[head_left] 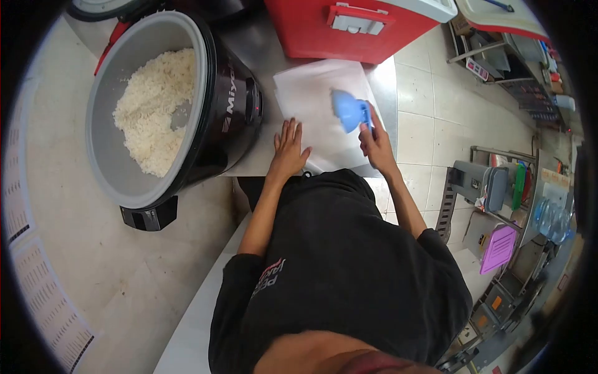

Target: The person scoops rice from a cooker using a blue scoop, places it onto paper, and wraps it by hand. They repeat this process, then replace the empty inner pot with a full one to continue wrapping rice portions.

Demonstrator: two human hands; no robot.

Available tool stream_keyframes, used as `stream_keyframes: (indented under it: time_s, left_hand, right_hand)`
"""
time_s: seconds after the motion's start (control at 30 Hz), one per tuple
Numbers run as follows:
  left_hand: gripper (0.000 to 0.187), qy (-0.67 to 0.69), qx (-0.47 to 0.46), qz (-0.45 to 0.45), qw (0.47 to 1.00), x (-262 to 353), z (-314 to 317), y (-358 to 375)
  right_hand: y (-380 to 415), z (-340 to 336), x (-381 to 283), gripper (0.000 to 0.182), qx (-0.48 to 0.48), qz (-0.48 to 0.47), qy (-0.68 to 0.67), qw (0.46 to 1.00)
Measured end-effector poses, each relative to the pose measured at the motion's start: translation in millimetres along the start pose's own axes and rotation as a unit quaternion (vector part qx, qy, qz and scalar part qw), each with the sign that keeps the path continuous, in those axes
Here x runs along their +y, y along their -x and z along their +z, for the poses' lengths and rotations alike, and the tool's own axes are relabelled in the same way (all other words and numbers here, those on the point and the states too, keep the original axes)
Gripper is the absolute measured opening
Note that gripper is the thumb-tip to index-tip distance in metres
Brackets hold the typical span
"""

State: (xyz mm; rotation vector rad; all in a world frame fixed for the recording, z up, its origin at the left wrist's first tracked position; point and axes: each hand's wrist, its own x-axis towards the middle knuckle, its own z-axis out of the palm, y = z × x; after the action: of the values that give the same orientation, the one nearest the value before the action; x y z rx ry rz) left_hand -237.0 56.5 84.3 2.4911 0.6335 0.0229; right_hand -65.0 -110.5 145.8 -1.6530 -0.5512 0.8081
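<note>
White paper sheets (317, 93) lie stacked on a metal table (385, 93). My left hand (288, 149) rests with its fingers spread at the left edge of the sheets, holding nothing. Above the right part of the paper, my right hand (377, 147) grips the handle of a blue scoop (350, 111), which is slightly blurred. What the scoop's bowl contains cannot be made out. A large black cooker (240, 100) with a grey inner pot stands at the left, its lid off the opening, and cooked white rice (152, 109) lies inside.
A red cooler box (305, 31) with a white latch stands behind the paper. Beyond the table at the right are a shelf (507, 153) with grey bins, a purple lid (498, 249) and water bottles (551, 219). Printed sheets (47, 299) hang at the far left.
</note>
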Motion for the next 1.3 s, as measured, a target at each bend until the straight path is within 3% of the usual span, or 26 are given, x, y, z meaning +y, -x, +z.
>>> stream_keyframes:
  time_s: [0.03,0.07,0.13,0.17,0.27,0.33,0.4,0.47,0.5,0.53,0.63,0.67,0.73,0.8,0.9,0.97,1.0,1.07,1.1,1.13,1.17,1.2,1.23,1.27,1.3]
  left_hand:
    - [0.068,0.009,0.008,0.010,1.000,-3,6,2]
    - [0.075,0.018,0.016,0.020,1.000,-7,12,3]
    - [0.077,0.023,0.018,0.018,0.999,-11,11,2]
    - [0.077,0.020,0.012,0.022,0.999,-13,9,2]
    - [0.078,0.033,0.003,0.018,0.999,-15,8,7]
    - [0.079,0.046,0.008,0.014,0.999,-16,5,-1]
    - [0.068,0.044,0.062,0.032,0.997,-14,8,2]
    - [0.057,0.080,0.057,-0.002,0.995,-9,11,10]
    - [0.047,0.110,0.055,-0.033,0.992,-9,9,12]
    - [0.047,0.107,0.061,-0.032,0.992,-8,8,14]
    - [0.028,0.152,0.061,0.126,0.978,8,11,31]
    - [0.028,0.149,0.059,0.130,0.979,8,11,32]
    - [0.024,0.171,0.016,0.115,0.978,7,8,26]
    - [0.018,0.167,0.033,0.131,0.977,7,11,21]
    - [0.016,0.155,0.007,0.127,0.980,-4,26,13]
    - [0.017,0.111,0.026,0.201,0.973,-6,30,9]
    - [0.024,0.121,0.019,0.185,0.975,-1,21,13]
    - [0.045,0.139,0.057,0.187,0.971,2,20,23]
    - [0.041,0.134,0.075,0.176,0.972,5,18,26]
    - [0.037,0.130,0.088,0.167,0.973,8,17,29]
    - [0.037,0.125,0.099,0.154,0.975,10,22,30]
    - [0.029,0.127,0.089,0.150,0.976,11,28,29]
    - [0.022,0.130,0.076,0.151,0.977,8,31,26]
    - [0.022,0.128,0.079,0.151,0.977,4,35,24]
    - [0.018,0.132,0.073,0.149,0.977,5,36,22]
  right_hand:
    - [-3,0,9,0.052,0.009,-0.108,0.226,0.968]
    - [-5,0,23,0.060,-0.033,-0.152,0.350,0.924]
    - [-8,13,46,0.062,-0.072,-0.160,0.449,0.876]
    - [-7,14,44,0.062,-0.091,-0.100,0.503,0.854]
    - [-10,15,44,0.063,-0.089,-0.079,0.529,0.840]
    - [-17,15,42,0.062,-0.089,-0.089,0.524,0.842]
    - [-14,13,40,0.062,-0.093,-0.086,0.519,0.845]
    - [-20,8,33,0.062,-0.073,-0.195,0.392,0.896]
    - [-19,8,6,0.061,-0.089,-0.035,0.358,0.929]
    - [-19,10,-14,0.060,-0.035,-0.014,0.304,0.952]
    - [-22,20,-87,0.062,0.013,-0.168,0.175,0.970]
    - [-29,27,-108,0.065,0.006,-0.230,0.136,0.964]
    - [-47,46,-148,0.073,-0.025,-0.446,0.161,0.880]
    - [-50,67,-196,0.075,-0.126,-0.501,0.189,0.835]
    - [-61,108,-236,0.065,-0.196,-0.531,0.218,0.795]
    - [-73,137,-256,0.051,-0.185,-0.589,0.307,0.724]
    - [-78,150,-266,0.051,-0.201,-0.602,0.290,0.716]
    - [-89,178,-282,0.045,-0.228,-0.531,0.478,0.661]
    - [-93,194,-283,0.033,-0.218,-0.550,0.489,0.641]
    - [-103,205,-283,0.033,-0.233,-0.564,0.477,0.633]
    - [-115,212,-282,0.021,-0.256,-0.622,0.449,0.588]
    - [-117,217,-285,0.021,-0.274,-0.674,0.422,0.541]
    - [-116,221,-286,0.026,-0.237,-0.669,0.478,0.517]
    - [-113,218,-286,0.026,-0.237,-0.671,0.477,0.515]
    - [-105,209,-290,0.022,-0.206,-0.711,0.387,0.550]
